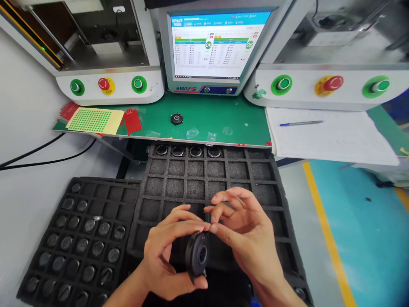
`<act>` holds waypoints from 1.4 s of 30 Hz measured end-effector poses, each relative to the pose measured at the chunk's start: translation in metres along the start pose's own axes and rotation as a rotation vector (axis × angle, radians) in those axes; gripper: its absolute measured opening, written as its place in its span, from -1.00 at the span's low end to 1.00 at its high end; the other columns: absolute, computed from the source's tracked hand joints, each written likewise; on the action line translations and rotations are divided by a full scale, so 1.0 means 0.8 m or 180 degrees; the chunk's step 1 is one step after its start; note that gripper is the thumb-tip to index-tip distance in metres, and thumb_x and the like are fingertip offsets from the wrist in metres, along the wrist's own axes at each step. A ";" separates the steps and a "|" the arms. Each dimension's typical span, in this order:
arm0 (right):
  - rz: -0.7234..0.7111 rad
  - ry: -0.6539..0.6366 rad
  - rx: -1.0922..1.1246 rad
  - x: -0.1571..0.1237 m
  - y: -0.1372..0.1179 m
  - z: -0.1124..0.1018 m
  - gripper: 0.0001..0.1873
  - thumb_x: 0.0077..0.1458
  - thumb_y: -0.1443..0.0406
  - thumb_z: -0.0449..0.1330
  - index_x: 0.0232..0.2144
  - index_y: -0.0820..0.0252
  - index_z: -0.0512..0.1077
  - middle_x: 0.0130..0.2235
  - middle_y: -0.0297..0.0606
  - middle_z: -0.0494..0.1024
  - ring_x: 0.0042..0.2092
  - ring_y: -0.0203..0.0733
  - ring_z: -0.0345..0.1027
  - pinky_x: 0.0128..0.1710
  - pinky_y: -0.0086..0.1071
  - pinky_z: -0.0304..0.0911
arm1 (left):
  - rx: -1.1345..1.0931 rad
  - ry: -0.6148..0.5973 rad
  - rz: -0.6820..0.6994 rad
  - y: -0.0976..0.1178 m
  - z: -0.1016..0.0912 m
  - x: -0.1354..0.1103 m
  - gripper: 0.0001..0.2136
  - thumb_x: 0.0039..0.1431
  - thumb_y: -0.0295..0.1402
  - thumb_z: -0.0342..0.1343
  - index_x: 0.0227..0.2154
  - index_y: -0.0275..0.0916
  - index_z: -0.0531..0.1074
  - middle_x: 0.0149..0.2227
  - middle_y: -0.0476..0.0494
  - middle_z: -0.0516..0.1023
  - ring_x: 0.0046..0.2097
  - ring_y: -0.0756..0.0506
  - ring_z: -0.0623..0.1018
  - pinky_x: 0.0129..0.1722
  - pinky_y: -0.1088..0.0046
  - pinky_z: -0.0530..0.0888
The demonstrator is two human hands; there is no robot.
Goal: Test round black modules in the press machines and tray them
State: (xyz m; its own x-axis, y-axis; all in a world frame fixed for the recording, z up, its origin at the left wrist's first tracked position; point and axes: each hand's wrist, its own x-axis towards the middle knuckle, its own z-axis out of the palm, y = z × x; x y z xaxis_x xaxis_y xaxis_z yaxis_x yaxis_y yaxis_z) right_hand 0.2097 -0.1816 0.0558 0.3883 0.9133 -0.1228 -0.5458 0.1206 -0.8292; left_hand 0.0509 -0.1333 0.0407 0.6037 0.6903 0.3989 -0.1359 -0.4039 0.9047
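My left hand grips a round black watch case by its edges, thumb below and fingers above. The watch's back, with a dark sensor circle, is turned to the right. My right hand is beside it, thumb and index finger pinched at the watch's upper edge, near my left fingertips. A tiny red bit shows at that pinch, too small to name for certain. Under both hands lies a black foam tray with square compartments; several round watches sit in its far row.
A second foam tray with several round watches lies at left. On the green bench are another watch case, green dot stickers, red strips, and paper with a pen. Behind stand machines with buttons and a monitor.
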 end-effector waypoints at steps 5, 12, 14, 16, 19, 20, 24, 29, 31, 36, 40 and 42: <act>0.0027 -0.0045 0.0055 -0.001 0.001 -0.002 -0.47 -0.11 0.53 0.41 -0.13 -0.05 0.44 -0.20 -0.48 0.55 -0.38 -0.49 0.51 -0.03 -0.44 0.45 | 0.0018 -0.0018 0.0030 0.002 0.000 0.002 -0.43 0.05 -0.05 0.28 0.07 -0.23 0.41 -0.14 -0.16 0.64 -0.10 -0.11 0.58 0.19 0.23 0.32; -0.0261 0.0343 -0.0175 -0.009 -0.005 0.003 -0.55 -0.09 0.58 0.34 -0.23 0.02 0.40 -0.25 -0.46 0.50 -0.42 -0.49 0.47 -0.31 -0.55 0.44 | 0.0046 -0.0020 -0.0087 0.002 -0.005 0.002 -0.42 0.01 -0.09 0.33 0.09 -0.19 0.42 -0.07 -0.20 0.63 -0.02 -0.17 0.58 0.21 0.16 0.34; -0.0500 0.0478 -0.0320 -0.011 -0.008 0.003 -0.58 -0.08 0.59 0.32 -0.27 0.04 0.38 -0.24 -0.43 0.51 -0.42 -0.48 0.45 -0.31 -0.55 0.43 | -0.0073 0.0108 -0.0274 0.003 -0.007 0.003 -0.44 -0.02 -0.19 0.37 0.07 -0.18 0.44 0.02 -0.25 0.59 0.03 -0.21 0.58 0.15 0.19 0.44; -0.0572 0.0504 -0.0377 -0.011 -0.011 0.003 -0.61 -0.06 0.59 0.30 -0.30 0.05 0.36 -0.23 -0.40 0.52 -0.41 -0.46 0.45 -0.33 -0.53 0.43 | -0.0308 0.0270 -0.0446 0.004 -0.009 0.004 -0.47 -0.03 -0.25 0.38 0.05 -0.18 0.47 0.03 -0.27 0.58 -0.01 -0.21 0.61 0.02 0.27 0.55; -0.0414 0.0485 -0.0367 -0.010 -0.011 0.003 -0.66 -0.05 0.57 0.30 -0.34 0.07 0.36 -0.21 -0.37 0.51 -0.40 -0.44 0.46 -0.32 -0.51 0.43 | -0.0520 0.0335 -0.0531 0.008 -0.010 0.007 -0.48 -0.03 -0.24 0.39 0.04 -0.18 0.49 -0.05 -0.24 0.63 -0.11 -0.18 0.66 -0.03 0.32 0.59; -0.0367 0.0478 -0.0394 -0.009 -0.010 0.003 -0.67 -0.05 0.57 0.31 -0.34 0.08 0.36 -0.21 -0.37 0.51 -0.38 -0.43 0.46 -0.29 -0.49 0.44 | -0.0496 0.0321 -0.0536 0.009 -0.009 0.008 -0.47 -0.04 -0.23 0.39 0.04 -0.18 0.49 -0.07 -0.23 0.65 -0.11 -0.18 0.66 0.00 0.30 0.57; -0.0237 0.0355 -0.0493 -0.008 -0.005 0.005 -0.66 -0.08 0.56 0.33 -0.32 0.09 0.39 -0.18 -0.34 0.51 -0.27 -0.35 0.51 -0.19 -0.41 0.47 | -0.0293 0.0253 -0.0415 0.012 -0.007 0.009 -0.46 -0.06 -0.18 0.40 0.02 -0.18 0.50 -0.11 -0.20 0.67 -0.04 -0.21 0.64 0.11 0.21 0.50; -0.0072 0.0253 -0.0246 -0.008 -0.005 0.006 -0.66 -0.07 0.56 0.33 -0.33 0.07 0.40 -0.20 -0.38 0.51 -0.33 -0.39 0.50 -0.26 -0.45 0.47 | -0.0256 0.0162 -0.0311 0.010 -0.005 0.010 -0.45 -0.05 -0.17 0.39 0.05 -0.18 0.48 -0.10 -0.15 0.66 -0.04 -0.18 0.64 0.16 0.23 0.47; -0.0038 0.0273 -0.0194 -0.007 -0.005 0.006 -0.67 -0.08 0.55 0.34 -0.34 0.08 0.39 -0.21 -0.38 0.52 -0.37 -0.40 0.48 -0.30 -0.45 0.47 | -0.0270 0.0137 -0.0303 0.008 -0.004 0.009 -0.44 -0.04 -0.18 0.38 0.06 -0.19 0.47 -0.09 -0.15 0.66 -0.06 -0.18 0.65 0.18 0.19 0.45; -0.0007 0.0295 -0.0160 -0.007 -0.003 0.008 -0.69 -0.07 0.54 0.34 -0.36 0.10 0.39 -0.25 -0.37 0.51 -0.41 -0.41 0.45 -0.35 -0.46 0.44 | -0.0265 0.0069 -0.0276 0.006 -0.003 0.006 -0.45 -0.01 -0.19 0.36 0.07 -0.20 0.46 -0.11 -0.16 0.66 -0.10 -0.18 0.66 0.21 0.11 0.41; -0.0077 0.0335 -0.0207 -0.009 -0.008 0.006 -0.72 -0.04 0.53 0.33 -0.38 0.10 0.39 -0.24 -0.35 0.48 -0.39 -0.41 0.42 -0.37 -0.48 0.39 | -0.0200 0.0144 -0.0581 0.007 -0.005 0.004 -0.47 -0.04 -0.27 0.38 0.05 -0.18 0.47 0.05 -0.28 0.57 -0.02 -0.24 0.62 0.10 0.16 0.51; -0.0077 0.0366 -0.0166 -0.009 -0.013 0.003 -0.73 -0.03 0.53 0.33 -0.38 0.10 0.38 -0.22 -0.35 0.48 -0.40 -0.42 0.41 -0.41 -0.50 0.37 | -0.0310 0.0232 -0.0795 0.008 -0.007 0.006 -0.48 -0.03 -0.35 0.38 0.05 -0.17 0.48 0.13 -0.33 0.50 -0.04 -0.23 0.64 -0.02 0.26 0.59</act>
State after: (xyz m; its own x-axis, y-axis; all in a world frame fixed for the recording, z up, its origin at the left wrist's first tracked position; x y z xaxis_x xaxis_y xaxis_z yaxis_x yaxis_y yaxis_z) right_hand 0.2107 -0.1881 0.0666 0.4851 0.8594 -0.1617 -0.4972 0.1189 -0.8595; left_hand 0.0488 -0.1294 0.0493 0.5704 0.8039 0.1682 -0.0669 -0.1586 0.9851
